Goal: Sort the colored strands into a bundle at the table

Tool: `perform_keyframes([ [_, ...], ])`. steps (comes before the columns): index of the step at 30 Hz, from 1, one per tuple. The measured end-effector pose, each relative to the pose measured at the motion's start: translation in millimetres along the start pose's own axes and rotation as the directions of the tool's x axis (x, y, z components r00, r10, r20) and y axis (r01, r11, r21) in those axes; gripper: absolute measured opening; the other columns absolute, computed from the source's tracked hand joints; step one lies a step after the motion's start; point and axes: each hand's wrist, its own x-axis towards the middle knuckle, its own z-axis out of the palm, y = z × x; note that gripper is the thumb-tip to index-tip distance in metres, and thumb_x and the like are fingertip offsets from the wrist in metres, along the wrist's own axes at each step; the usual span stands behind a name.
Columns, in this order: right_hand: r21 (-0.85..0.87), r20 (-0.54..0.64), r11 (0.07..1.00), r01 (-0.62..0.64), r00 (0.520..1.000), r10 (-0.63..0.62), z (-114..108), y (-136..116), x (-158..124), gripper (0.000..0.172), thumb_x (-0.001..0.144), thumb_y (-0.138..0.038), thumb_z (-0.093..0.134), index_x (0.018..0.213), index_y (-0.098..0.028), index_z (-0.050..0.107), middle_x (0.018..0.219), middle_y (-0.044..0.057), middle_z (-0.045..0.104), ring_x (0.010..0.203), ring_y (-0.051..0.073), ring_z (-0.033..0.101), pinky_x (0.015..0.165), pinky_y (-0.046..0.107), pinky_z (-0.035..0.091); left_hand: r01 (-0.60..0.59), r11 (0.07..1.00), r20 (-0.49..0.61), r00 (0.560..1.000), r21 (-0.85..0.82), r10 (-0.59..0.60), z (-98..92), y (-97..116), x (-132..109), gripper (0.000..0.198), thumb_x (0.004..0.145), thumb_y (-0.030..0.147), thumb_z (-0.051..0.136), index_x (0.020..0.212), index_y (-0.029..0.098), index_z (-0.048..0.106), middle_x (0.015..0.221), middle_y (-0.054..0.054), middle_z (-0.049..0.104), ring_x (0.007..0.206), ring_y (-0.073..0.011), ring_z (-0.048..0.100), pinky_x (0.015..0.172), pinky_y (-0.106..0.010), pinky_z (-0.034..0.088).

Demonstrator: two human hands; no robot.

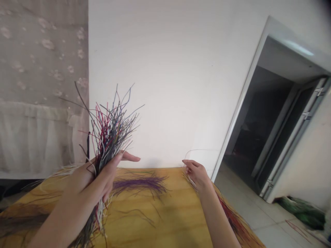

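A thick bundle of mixed wires (110,136), mostly grey and black with red, white and blue strands, stands upright in my left hand (99,175). The thumb and palm wrap round it, while one finger points out to the right. Its lower end hangs below my wrist, partly hidden by the forearm. Over the right part of the table, my right hand (195,172) is closed in a pinch. A thin wire (198,150) arcs up from its fingertips and bends right against the wall. Pale wires (190,181) lie on the table beside and under that hand.
On the wooden table (178,213) lie a purple wire bundle (141,184), red wires (234,220) at the right edge, dark wires (23,222) at the left and some loose strands. A white wall stands behind; a doorway (248,117) opens at right.
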Motion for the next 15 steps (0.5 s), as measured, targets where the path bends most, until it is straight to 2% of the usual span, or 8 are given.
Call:
perform_keyframes([
  [4,0.073,-0.126,0.997,-0.037,0.991,0.046,-8,8,5,0.037,0.042,-0.037,0.086,0.063,-0.012,0.069,0.045,-0.004,0.048,0.044,0.007,0.042,0.041,0.02,0.032,0.027,1.0,0.003,1.0,-0.01,-0.027,2.2,0,-2,0.049,0.082,0.07,0.043,0.099,0.032,0.068,0.044,0.005,0.031,0.038,-0.0119,0.035,0.036,-0.02,0.033],
  [8,0.125,-0.218,0.992,-0.022,0.975,0.049,-11,9,7,0.037,0.041,-0.036,0.087,0.062,-0.013,0.067,0.044,-0.006,0.047,0.043,0.007,0.043,0.04,0.02,0.034,-0.007,1.0,-0.016,1.0,-0.03,0.006,3.2,6,-2,0.052,0.079,0.071,0.044,0.09,0.027,0.07,0.04,0.005,0.03,0.036,-0.0115,0.033,0.036,-0.02,0.034],
  [11,0.146,-0.255,0.989,-0.003,0.966,0.041,-11,8,7,0.037,0.043,-0.037,0.087,0.061,-0.015,0.063,0.043,-0.007,0.046,0.04,0.006,0.039,0.037,0.019,0.032,-0.012,0.999,-0.017,1.0,-0.043,0.012,3.1,10,-2,0.051,0.08,0.069,0.045,0.089,0.026,0.07,0.04,0.005,0.03,0.036,-0.0113,0.032,0.036,-0.02,0.033],
  [15,0.156,-0.262,0.988,0.005,0.964,0.036,-10,5,5,0.037,0.046,-0.037,0.087,0.06,-0.016,0.059,0.043,-0.008,0.046,0.038,0.004,0.036,0.034,0.019,0.029,0.054,0.995,0.016,0.998,-0.086,-0.053,2.7,13,-2,0.054,0.079,0.07,0.046,0.089,0.023,0.069,0.04,0.006,0.03,0.037,-0.0112,0.032,0.037,-0.02,0.033],
])
